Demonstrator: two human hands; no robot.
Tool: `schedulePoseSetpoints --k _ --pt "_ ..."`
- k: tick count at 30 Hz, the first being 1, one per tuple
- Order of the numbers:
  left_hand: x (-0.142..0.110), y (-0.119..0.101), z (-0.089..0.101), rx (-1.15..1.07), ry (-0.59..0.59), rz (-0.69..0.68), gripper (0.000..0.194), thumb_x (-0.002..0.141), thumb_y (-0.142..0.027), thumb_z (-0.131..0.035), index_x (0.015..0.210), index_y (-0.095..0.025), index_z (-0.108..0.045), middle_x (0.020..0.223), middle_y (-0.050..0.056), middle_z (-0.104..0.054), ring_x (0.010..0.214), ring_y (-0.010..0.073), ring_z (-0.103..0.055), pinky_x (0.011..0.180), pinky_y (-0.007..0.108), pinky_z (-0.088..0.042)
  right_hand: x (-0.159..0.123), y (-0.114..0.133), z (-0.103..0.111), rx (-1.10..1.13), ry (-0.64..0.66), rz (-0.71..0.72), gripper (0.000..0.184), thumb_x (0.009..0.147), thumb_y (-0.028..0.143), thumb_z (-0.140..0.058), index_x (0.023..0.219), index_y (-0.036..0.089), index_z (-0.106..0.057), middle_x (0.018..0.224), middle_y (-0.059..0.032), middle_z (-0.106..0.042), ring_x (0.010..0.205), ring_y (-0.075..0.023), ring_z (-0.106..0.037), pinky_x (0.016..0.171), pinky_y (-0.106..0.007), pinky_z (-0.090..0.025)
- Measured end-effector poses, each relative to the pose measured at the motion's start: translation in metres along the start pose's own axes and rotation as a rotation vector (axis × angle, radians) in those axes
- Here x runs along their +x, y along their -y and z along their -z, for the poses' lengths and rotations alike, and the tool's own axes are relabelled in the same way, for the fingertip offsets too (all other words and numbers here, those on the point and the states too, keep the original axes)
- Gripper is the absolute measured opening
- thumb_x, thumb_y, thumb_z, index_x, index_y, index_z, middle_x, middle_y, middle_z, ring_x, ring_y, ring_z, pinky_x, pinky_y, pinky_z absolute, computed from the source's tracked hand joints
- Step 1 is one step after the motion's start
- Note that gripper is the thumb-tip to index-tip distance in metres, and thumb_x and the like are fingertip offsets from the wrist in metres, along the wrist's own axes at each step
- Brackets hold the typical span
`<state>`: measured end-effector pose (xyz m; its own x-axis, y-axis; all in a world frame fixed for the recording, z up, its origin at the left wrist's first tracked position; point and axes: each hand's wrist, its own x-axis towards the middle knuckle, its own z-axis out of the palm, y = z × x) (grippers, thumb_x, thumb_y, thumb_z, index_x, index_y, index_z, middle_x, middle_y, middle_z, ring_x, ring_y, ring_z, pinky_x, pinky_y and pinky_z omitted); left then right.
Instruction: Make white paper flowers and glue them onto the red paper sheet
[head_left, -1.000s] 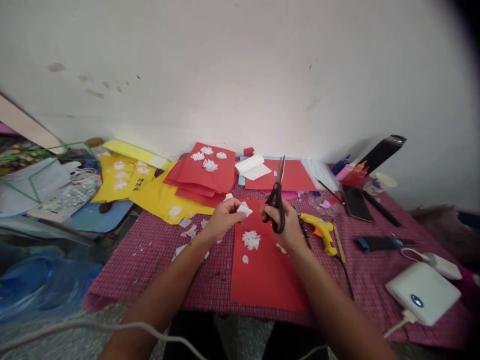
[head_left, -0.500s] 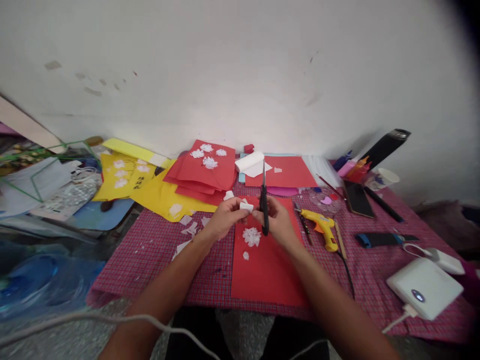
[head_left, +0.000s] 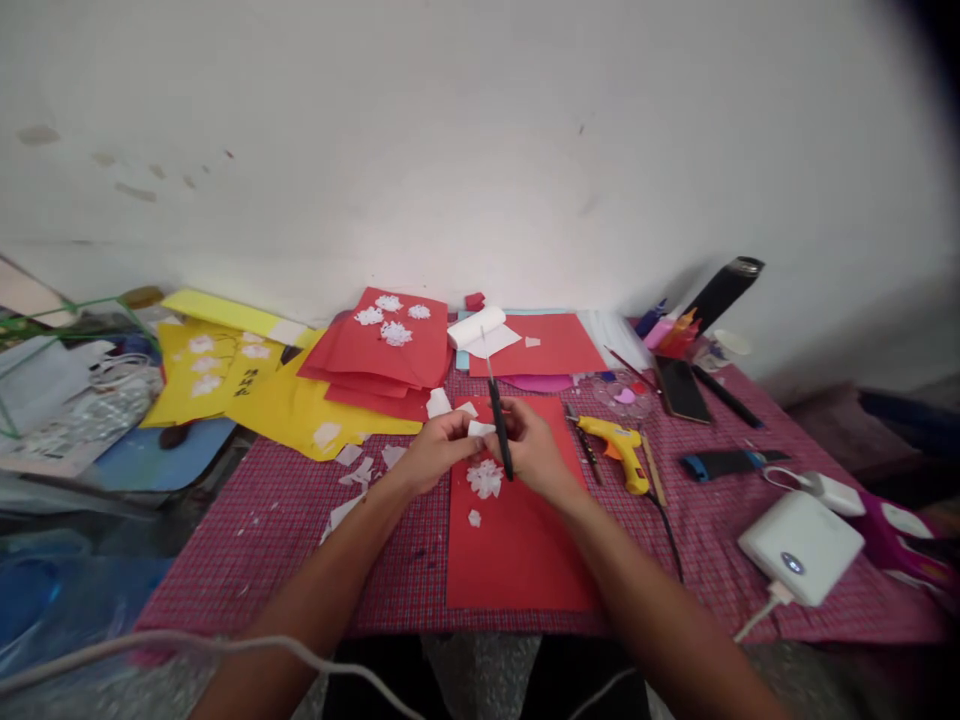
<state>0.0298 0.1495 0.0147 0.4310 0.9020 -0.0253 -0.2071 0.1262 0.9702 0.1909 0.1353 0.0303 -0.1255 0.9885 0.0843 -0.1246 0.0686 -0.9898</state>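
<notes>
My left hand [head_left: 435, 448] pinches a small folded piece of white paper [head_left: 477, 428] above a red sheet [head_left: 517, 545] lying on the checked tablecloth [head_left: 255, 520]. My right hand [head_left: 534, 448] is closed round the black handles of a pair of scissors [head_left: 496, 420], whose blades point up and away and stand right beside the white paper. The two hands meet over the upper part of the red sheet. A white cut-paper flower [head_left: 485, 478] and a small white scrap [head_left: 474, 517] rest on that sheet just below the hands.
Yellow glue gun [head_left: 621, 445] lies right of the red sheet. Red sheets with white flowers [head_left: 390, 345], yellow paper [head_left: 292, 405], a white roll [head_left: 475, 326], a dark phone [head_left: 679, 388], a black flask [head_left: 721, 290], a white power bank [head_left: 799, 546] and white scraps [head_left: 360, 470] surround it.
The scissors have swung from tilted right to near upright and come close against the white paper. Both hands have drawn together; the view has shifted right.
</notes>
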Motion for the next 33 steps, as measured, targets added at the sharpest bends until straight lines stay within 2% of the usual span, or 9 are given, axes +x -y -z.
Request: schedulePoseSetpoints --k 7,12,15,20,24,28,33 --pt "-0.001 -0.001 0.005 -0.013 0.037 0.014 0.018 0.08 -0.03 -0.073 0.078 -0.014 -0.062 0.07 0.002 -0.061 0.062 0.0127 -0.059 0.061 0.025 -0.045 -0.001 0.0 0.0 0.029 0.05 -0.028 0.046 0.065 0.021 -0.069 0.109 0.02 -0.055 0.076 0.0012 -0.065 0.06 -0.0153 -0.061 0.053 -0.026 -0.049" --pt "0.0 -0.002 0.004 -0.005 0.013 0.015 0.02 0.079 -0.029 -0.073 0.078 -0.014 -0.061 0.069 0.001 -0.06 0.061 0.0118 -0.058 0.061 0.024 -0.045 -0.001 0.0 0.0 0.029 0.056 -0.039 0.048 0.065 0.023 -0.074 0.109 0.02 -0.055 0.075 0.0015 -0.066 0.06 -0.0153 -0.061 0.055 -0.027 -0.05" --pt "0.0 -0.003 0.003 -0.01 -0.002 0.015 0.021 0.079 -0.03 -0.074 0.078 -0.014 -0.061 0.071 0.001 -0.06 0.061 0.0115 -0.059 0.061 0.025 -0.047 0.001 0.001 0.002 0.027 0.058 -0.031 0.045 0.067 0.026 -0.075 0.107 0.019 -0.057 0.073 0.0022 -0.064 0.06 -0.014 -0.06 0.053 -0.024 -0.047" --pt "0.002 -0.002 0.004 -0.025 -0.046 0.009 0.02 0.078 -0.03 -0.074 0.081 -0.014 -0.062 0.075 0.001 -0.061 0.061 0.0109 -0.058 0.06 0.024 -0.048 0.004 -0.001 0.006 0.012 0.011 -0.034 0.042 0.065 0.03 -0.078 0.101 0.018 -0.061 0.07 0.0037 -0.06 0.058 -0.0117 -0.053 0.052 -0.022 -0.042" --pt "0.001 -0.006 0.005 -0.053 -0.088 -0.037 0.018 0.079 -0.029 -0.073 0.079 -0.015 -0.061 0.072 0.0 -0.062 0.059 0.0102 -0.058 0.059 0.023 -0.047 0.004 -0.002 0.008 -0.013 -0.004 -0.015 0.043 0.068 0.032 -0.078 0.105 0.018 -0.061 0.073 0.0022 -0.06 0.065 -0.0136 -0.055 0.057 -0.025 -0.044" --pt "0.001 -0.013 0.007 -0.116 -0.174 -0.065 0.018 0.078 -0.028 -0.074 0.078 -0.015 -0.061 0.072 0.001 -0.064 0.059 0.0099 -0.058 0.058 0.022 -0.046 0.002 0.001 0.009 -0.023 -0.026 -0.025 0.045 0.072 0.035 -0.077 0.109 0.017 -0.059 0.073 0.0024 -0.06 0.06 -0.0125 -0.053 0.056 -0.025 -0.044" --pt "0.002 -0.016 0.009 -0.255 -0.238 -0.056 0.02 0.076 -0.028 -0.076 0.083 -0.015 -0.063 0.073 0.002 -0.066 0.06 0.0114 -0.06 0.059 0.024 -0.049 -0.001 0.002 0.013 0.036 0.068 0.014 0.04 0.082 0.038 -0.07 0.113 0.017 -0.058 0.076 -0.0008 -0.064 0.064 -0.0153 -0.058 0.061 -0.028 -0.048"
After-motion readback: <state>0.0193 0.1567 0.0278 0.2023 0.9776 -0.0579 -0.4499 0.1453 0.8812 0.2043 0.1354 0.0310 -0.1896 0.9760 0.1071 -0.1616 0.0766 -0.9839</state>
